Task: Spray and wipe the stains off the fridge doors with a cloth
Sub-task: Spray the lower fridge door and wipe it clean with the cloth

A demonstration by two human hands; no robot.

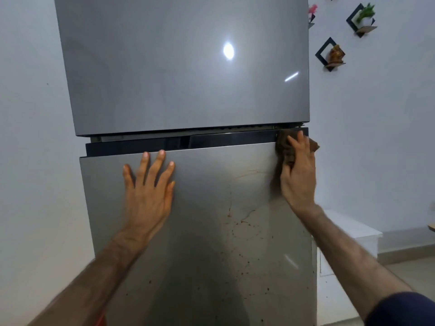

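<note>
Two bare forearms reach up from the bottom edge toward a tall grey two-door fridge w/ glossy steel-look finish. Left hand [148, 184] lies flat on the lower fridge door [200, 231], fingers straight & spread, fingertips just under the door's top edge; it grasps nothing. Centre-right on that door: brownish-orange stains [237, 223], thin drip lines plus scattered specks running down toward the bottom. Above sits a dark recessed handle strip [164, 143], then the upper fridge door [183, 67], which looks clean and carries bright light reflections. Right hand [298, 175] presses a crumpled brown cloth [283, 147] against the lower door's top right corner, fingers laid over it, cloth overlapping the dark strip. Far right, on the white wall: diamond-shaped black wall shelves [329, 54] w/ small ornaments, and a low white cabinet [353, 231] beside the fridge.
</note>
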